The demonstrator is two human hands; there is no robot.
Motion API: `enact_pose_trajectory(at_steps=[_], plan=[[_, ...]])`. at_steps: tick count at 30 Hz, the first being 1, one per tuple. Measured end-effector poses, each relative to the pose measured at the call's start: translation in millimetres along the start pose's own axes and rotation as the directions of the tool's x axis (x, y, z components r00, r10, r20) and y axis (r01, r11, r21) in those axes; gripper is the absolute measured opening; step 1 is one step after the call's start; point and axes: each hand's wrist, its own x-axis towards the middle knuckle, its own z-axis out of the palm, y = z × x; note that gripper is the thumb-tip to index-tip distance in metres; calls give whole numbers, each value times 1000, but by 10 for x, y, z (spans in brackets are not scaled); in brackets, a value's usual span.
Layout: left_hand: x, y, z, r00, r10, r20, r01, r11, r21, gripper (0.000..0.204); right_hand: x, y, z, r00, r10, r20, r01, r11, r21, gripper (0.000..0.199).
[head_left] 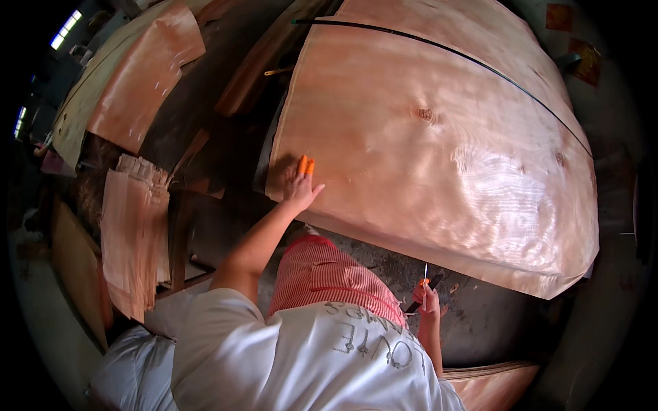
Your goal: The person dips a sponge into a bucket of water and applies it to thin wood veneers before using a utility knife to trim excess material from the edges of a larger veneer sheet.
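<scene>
A large thin sheet of pale reddish wood veneer (pixel 439 151) lies spread in front of me, with knots and wavy grain. My left hand (pixel 301 186) rests flat on its near left edge, fingers spread, two fingertips in orange covers. My right hand (pixel 426 300) hangs low by my side below the sheet's front edge. It grips a small knife (pixel 425 279) with a thin blade pointing up, and an orange cover shows on one finger.
A thin black strip (pixel 445 48) curves across the far part of the sheet. Another veneer sheet (pixel 147 75) lies at the upper left, a pile of narrow veneer strips (pixel 133 240) at the left. A white sack (pixel 133 370) and board edge (pixel 493 383) sit below.
</scene>
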Motion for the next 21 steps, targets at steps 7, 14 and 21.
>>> enact_pose_trajectory(at_steps=[7,14,21], plan=[[461,-812,-162,978,127,163,-143,986,88,78,828,214,1135,994,58,-94,-63,997,-43,16],[524,-1173,-441,888,313,336,-318,947,-43,79,1823,157,2556,998,38,52,-31,990,-136,15],[893,-1332,-515,846,440,301,-410,898,-159,68,1819,381,2714,994,58,-87,-69,990,-123,13]])
